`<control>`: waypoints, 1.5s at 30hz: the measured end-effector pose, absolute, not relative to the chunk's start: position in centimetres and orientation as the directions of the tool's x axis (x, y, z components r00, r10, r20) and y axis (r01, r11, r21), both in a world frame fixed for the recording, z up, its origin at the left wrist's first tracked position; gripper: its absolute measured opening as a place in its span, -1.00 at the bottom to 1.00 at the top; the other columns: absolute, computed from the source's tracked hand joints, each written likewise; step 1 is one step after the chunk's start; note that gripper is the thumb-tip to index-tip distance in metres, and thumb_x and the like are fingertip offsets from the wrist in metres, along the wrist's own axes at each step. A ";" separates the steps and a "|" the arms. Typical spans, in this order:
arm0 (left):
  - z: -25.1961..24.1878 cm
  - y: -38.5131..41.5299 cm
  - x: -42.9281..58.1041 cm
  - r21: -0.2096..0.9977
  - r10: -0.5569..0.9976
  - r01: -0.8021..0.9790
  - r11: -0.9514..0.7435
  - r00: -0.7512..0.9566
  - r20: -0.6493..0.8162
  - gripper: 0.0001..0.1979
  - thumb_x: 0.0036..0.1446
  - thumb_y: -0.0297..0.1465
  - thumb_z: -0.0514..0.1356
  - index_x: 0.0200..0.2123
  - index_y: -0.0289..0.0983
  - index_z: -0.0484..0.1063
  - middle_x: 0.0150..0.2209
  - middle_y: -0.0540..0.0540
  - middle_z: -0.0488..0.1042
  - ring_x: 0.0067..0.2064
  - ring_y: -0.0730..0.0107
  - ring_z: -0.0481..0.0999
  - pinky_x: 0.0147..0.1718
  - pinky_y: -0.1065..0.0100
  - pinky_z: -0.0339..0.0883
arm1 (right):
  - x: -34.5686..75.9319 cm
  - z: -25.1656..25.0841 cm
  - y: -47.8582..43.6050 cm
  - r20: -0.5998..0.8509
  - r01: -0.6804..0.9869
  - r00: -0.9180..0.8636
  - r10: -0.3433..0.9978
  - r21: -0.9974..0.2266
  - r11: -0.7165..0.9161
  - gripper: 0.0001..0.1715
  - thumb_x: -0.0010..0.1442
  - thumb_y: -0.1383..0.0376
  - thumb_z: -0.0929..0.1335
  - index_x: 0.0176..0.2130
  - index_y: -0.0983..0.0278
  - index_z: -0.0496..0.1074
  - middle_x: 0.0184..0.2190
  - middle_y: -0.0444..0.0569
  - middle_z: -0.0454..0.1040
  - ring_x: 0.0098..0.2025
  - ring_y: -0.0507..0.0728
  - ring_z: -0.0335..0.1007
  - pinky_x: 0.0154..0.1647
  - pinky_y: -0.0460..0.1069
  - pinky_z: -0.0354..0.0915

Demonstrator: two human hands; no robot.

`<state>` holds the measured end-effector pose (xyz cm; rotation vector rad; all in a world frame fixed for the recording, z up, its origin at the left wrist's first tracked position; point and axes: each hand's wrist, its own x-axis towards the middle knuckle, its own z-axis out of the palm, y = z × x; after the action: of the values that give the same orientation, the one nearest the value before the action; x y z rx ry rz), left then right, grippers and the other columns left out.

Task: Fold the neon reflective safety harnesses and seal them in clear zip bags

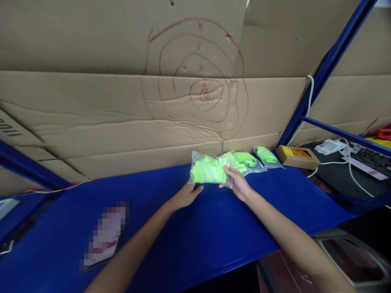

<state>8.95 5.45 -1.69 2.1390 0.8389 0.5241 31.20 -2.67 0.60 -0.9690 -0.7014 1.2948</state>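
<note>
A clear plastic bag of folded neon-yellow fabric with silver reflective strips [209, 171] is lifted just above the blue table. At its right end, my right hand [240, 183] pinches the plastic with the thumb on top. My left hand [185, 196] is at the bag's lower left corner, its thumb stretched out apart from the bag; its other fingers are partly hidden behind the plastic. Behind and to the right lie more bags of the same neon fabric [249, 159], one of them [266, 155] separate near the cardboard wall.
The blue table [152, 211] backs onto a cardboard wall [116, 106] with red rings drawn on it. A small brown box [297, 158] stands right. A blurred flat item [105, 236] lies left. Blue metal posts [330, 61] and a chair [351, 252] border the space.
</note>
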 end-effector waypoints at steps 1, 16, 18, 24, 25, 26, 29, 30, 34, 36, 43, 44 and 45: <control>-1.4 5.1 7.4 0.831 0.714 0.339 -0.440 0.693 0.095 -0.35 0.27 -0.14 0.09 0.39 -0.18 0.17 0.34 -0.25 0.33 0.36 0.01 0.30 0.33 -0.06 0.17 | 30.9 0.5 -2.8 -0.097 -0.452 0.145 0.985 -0.892 -0.021 -0.62 0.17 0.08 0.50 -0.15 0.29 0.51 -0.27 0.00 0.61 -0.36 0.11 0.53 -0.47 0.00 0.56; -3.4 2.2 1.6 0.994 0.939 0.081 -0.067 0.342 0.036 -0.42 0.21 0.11 0.20 -0.07 -0.29 0.61 -0.14 -0.13 0.62 -0.07 0.12 0.55 -0.04 0.22 0.41 | 30.1 -0.4 -4.0 0.100 0.409 -0.188 0.977 -0.896 0.170 -0.57 0.32 -0.07 0.35 -0.31 0.23 0.47 -0.40 -0.10 0.51 -0.35 0.11 0.45 -0.26 0.03 0.43; -3.6 2.5 1.1 0.992 0.950 0.105 -0.073 0.311 0.037 -0.40 0.24 0.13 0.15 -0.14 -0.31 0.62 -0.22 -0.13 0.61 -0.13 0.12 0.54 -0.09 0.21 0.41 | 30.3 -0.5 -3.7 0.037 0.350 -0.185 0.982 -0.931 0.101 -0.57 0.26 -0.07 0.41 -0.30 0.25 0.48 -0.42 -0.10 0.53 -0.38 0.09 0.47 -0.30 0.01 0.43; -2.6 2.3 0.7 0.963 0.970 0.179 -0.201 0.175 0.170 -0.42 0.36 0.00 0.08 0.25 -0.24 0.37 0.20 -0.25 0.41 0.21 0.08 0.40 0.21 0.11 0.25 | 29.5 -0.5 -3.6 -0.038 0.272 -0.193 0.980 -0.962 0.016 -0.53 0.19 -0.08 0.46 -0.31 0.29 0.53 -0.41 -0.05 0.58 -0.38 0.05 0.47 -0.32 -0.03 0.37; -2.2 1.7 0.8 0.926 0.955 0.238 -0.294 0.104 0.276 -0.42 0.35 -0.04 0.11 0.29 -0.24 0.29 0.27 -0.28 0.32 0.25 0.09 0.36 0.22 0.10 0.24 | 29.0 -0.6 -3.7 -0.040 0.255 -0.188 0.981 -0.967 0.009 -0.53 0.18 -0.08 0.47 -0.32 0.29 0.52 -0.43 -0.06 0.57 -0.40 0.04 0.45 -0.35 -0.05 0.35; -1.7 1.0 0.9 0.865 0.915 0.307 -0.396 0.052 0.400 -0.44 0.34 -0.08 0.15 0.28 -0.24 0.27 0.27 -0.30 0.28 0.25 0.09 0.34 0.21 0.10 0.25 | 28.4 -0.6 -3.8 -0.041 0.234 -0.181 0.983 -0.972 0.003 -0.53 0.18 -0.08 0.48 -0.33 0.29 0.52 -0.45 -0.07 0.56 -0.42 0.03 0.43 -0.37 -0.06 0.33; -0.2 -1.8 1.4 0.685 0.784 0.399 -0.609 0.171 0.597 -0.76 0.31 -0.21 0.24 -0.07 -0.23 0.43 -0.06 -0.17 0.46 0.00 0.23 0.47 0.01 0.22 0.37 | 26.1 -0.6 -4.2 -0.026 0.157 -0.170 0.985 -0.988 0.001 -0.53 0.13 -0.07 0.51 -0.36 0.28 0.48 -0.49 -0.12 0.52 -0.47 0.01 0.38 -0.41 -0.07 0.29; 0.1 -2.7 1.7 0.681 0.777 0.376 -0.629 0.283 0.562 -0.82 0.30 -0.22 0.25 -0.18 -0.21 0.43 -0.21 -0.09 0.48 -0.15 0.31 0.49 -0.10 0.28 0.39 | 25.2 -0.6 -4.3 -0.013 0.126 -0.170 0.985 -0.992 0.008 -0.53 0.12 -0.06 0.52 -0.37 0.28 0.47 -0.50 -0.13 0.51 -0.48 0.00 0.37 -0.41 -0.08 0.28; 0.0 -4.6 2.5 0.667 0.770 0.400 -0.629 0.444 0.459 -0.76 0.20 -0.22 0.36 -0.34 -0.23 0.43 -0.36 0.00 0.49 -0.30 0.37 0.48 -0.26 0.34 0.33 | 22.4 -0.7 -4.8 0.020 0.016 -0.197 0.980 -1.000 0.024 -0.55 0.12 -0.03 0.53 -0.38 0.27 0.44 -0.47 -0.13 0.51 -0.44 0.01 0.38 -0.36 -0.07 0.28; -0.2 -4.4 2.4 0.670 0.796 0.441 -0.598 0.427 0.429 -0.77 0.20 -0.25 0.37 -0.37 -0.24 0.45 -0.36 -0.01 0.50 -0.32 0.39 0.46 -0.29 0.35 0.30 | 21.8 -1.1 -5.0 0.020 -0.004 -0.198 0.980 -1.000 0.019 -0.55 0.13 -0.03 0.53 -0.38 0.27 0.44 -0.46 -0.13 0.51 -0.43 0.01 0.38 -0.35 -0.07 0.28; 0.8 -2.2 0.9 0.930 0.835 0.285 -0.231 0.549 0.040 -0.87 0.21 -0.30 0.31 -0.34 -0.23 0.60 -0.44 0.01 0.54 -0.45 0.45 0.39 -0.42 0.40 0.21 | 22.3 -2.1 -5.4 0.088 0.082 -0.234 0.968 -0.991 0.110 -0.59 0.19 0.00 0.50 -0.37 0.27 0.45 -0.46 -0.13 0.45 -0.42 0.01 0.29 -0.36 -0.07 0.21; 0.8 -2.1 0.9 0.950 0.829 0.256 -0.178 0.559 0.005 -0.84 0.20 -0.29 0.31 -0.35 -0.24 0.60 -0.46 0.00 0.54 -0.46 0.45 0.38 -0.44 0.40 0.20 | 22.2 -2.1 -5.5 0.106 0.106 -0.232 0.967 -0.985 0.133 -0.61 0.21 0.01 0.49 -0.36 0.27 0.44 -0.45 -0.13 0.44 -0.42 0.01 0.28 -0.35 -0.07 0.21; 0.8 -2.1 0.9 0.961 0.826 0.236 -0.142 0.563 -0.016 -0.82 0.19 -0.27 0.31 -0.37 -0.25 0.60 -0.46 -0.01 0.53 -0.46 0.45 0.38 -0.44 0.40 0.20 | 22.2 -1.9 -5.6 0.121 0.131 -0.224 0.967 -0.979 0.153 -0.63 0.23 0.03 0.47 -0.35 0.27 0.44 -0.44 -0.14 0.43 -0.41 0.01 0.26 -0.35 -0.06 0.20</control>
<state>0.90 -2.09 0.77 1.6763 0.8993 0.6566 22.16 -5.61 -1.94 -1.1006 -1.5415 1.1856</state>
